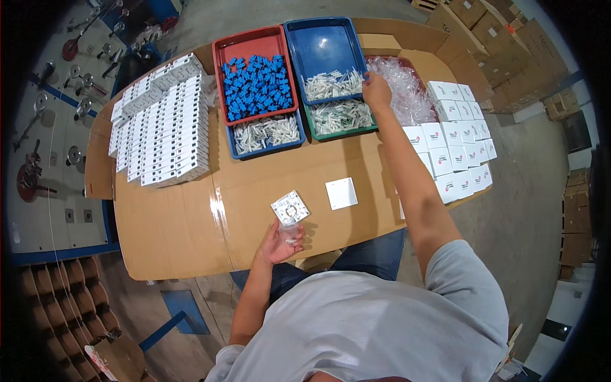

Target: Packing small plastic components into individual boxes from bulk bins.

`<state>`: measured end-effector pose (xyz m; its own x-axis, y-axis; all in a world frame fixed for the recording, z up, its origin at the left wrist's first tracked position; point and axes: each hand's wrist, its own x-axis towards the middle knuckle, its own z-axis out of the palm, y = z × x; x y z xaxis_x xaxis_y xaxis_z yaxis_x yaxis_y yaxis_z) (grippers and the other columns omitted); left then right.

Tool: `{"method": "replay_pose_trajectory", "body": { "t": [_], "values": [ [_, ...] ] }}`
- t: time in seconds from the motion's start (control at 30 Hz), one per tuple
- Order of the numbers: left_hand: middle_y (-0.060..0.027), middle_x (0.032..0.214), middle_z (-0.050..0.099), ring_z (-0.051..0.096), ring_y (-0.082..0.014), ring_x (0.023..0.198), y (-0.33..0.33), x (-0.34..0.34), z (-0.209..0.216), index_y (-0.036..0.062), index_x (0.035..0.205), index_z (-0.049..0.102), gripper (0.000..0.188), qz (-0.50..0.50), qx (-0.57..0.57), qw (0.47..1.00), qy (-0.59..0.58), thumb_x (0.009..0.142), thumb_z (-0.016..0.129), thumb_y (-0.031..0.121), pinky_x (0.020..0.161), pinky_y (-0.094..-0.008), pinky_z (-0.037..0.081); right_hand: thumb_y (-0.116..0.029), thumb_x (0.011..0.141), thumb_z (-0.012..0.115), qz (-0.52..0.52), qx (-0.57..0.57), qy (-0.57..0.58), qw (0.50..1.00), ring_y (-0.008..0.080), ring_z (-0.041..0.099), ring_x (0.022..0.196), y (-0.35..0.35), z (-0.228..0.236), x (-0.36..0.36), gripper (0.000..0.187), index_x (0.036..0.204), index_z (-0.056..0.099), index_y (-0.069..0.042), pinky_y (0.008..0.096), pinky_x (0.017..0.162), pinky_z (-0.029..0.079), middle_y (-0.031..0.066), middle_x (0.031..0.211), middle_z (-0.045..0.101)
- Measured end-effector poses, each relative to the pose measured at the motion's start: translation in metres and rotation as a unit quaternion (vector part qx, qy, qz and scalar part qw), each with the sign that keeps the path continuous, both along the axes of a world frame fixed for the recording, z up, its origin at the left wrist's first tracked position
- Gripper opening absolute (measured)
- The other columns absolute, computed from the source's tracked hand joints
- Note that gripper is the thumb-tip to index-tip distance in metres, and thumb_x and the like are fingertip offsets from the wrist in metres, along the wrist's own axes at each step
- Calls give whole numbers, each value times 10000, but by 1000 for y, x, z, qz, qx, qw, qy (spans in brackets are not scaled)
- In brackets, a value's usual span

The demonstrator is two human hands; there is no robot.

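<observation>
Near the middle of the near edge of the desk [172,223], the left hand [280,244] is holding a clear bag [288,233] in curled fingers, something white showing low in it. A square part [289,208] is sitting at the bag's far end; I cannot tell whether they are joined. A white plate [342,193] is lying to the right, well inside the same edge.

The right hand [375,91] is hanging at the right rim of the upper blue tray [321,48], toward the desk's far edge, fingers bent; I cannot tell whether they are gripping anything. That tray is carrying white pieces [333,85]. Left of it, a red tray [254,44] is holding blue pieces [258,88]. White boxes [168,121] are filling the desk's far left corner.
</observation>
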<state>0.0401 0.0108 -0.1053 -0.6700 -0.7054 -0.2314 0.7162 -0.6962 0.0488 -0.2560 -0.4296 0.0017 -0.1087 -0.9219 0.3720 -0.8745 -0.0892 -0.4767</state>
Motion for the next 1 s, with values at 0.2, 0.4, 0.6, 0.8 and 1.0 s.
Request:
{"method": "replay_pose_trajectory", "body": {
  "t": [0.2, 0.4, 0.6, 0.8, 1.0],
  "values": [
    [-57, 1016, 548, 505, -187, 842, 4, 0, -5, 62, 1279, 600, 790, 2, 0, 1000, -22, 919, 555, 764, 838, -362, 464, -196, 915, 666, 19, 20, 32, 999, 383, 711, 954, -16, -20, -6, 180, 1046, 762, -117, 504, 825, 560, 157, 986, 745],
    [-57, 1041, 580, 517, -188, 853, 2, -2, 2, 37, 1258, 587, 789, -4, -2, 1000, -16, 914, 584, 747, 840, -367, 460, -189, 888, 753, 45, -59, -133, 988, 299, 715, 862, 11, 5, -21, 168, 1023, 755, -89, 424, 737, 545, 127, 930, 747],
    [-63, 1072, 603, 549, -204, 898, 13, -1, -6, 34, 1276, 588, 781, 20, 0, 1000, 13, 919, 594, 729, 888, -403, 483, -122, 961, 743, 140, 107, -643, 745, 69, 572, 698, 139, 88, 16, 156, 1068, 699, -17, 221, 597, 409, 13, 920, 710],
    [-95, 1143, 622, 597, -247, 1001, 11, -8, -8, 8, 1287, 591, 804, 61, 2, 997, -48, 936, 554, 730, 912, -420, 491, -81, 1002, 674, 263, 223, -660, 668, 92, 566, 733, 267, 96, 50, 100, 1087, 679, -28, 228, 639, 435, 97, 1077, 729],
    [-120, 1214, 657, 642, -253, 1078, 5, -25, 39, -2, 1372, 565, 772, 121, -66, 990, 6, 1001, 493, 671, 1007, -434, 510, -65, 1006, 658, 297, 298, -617, 665, 85, 539, 681, 305, 77, 77, 94, 1081, 680, -13, 213, 604, 420, 121, 1053, 737]
  ]
}}
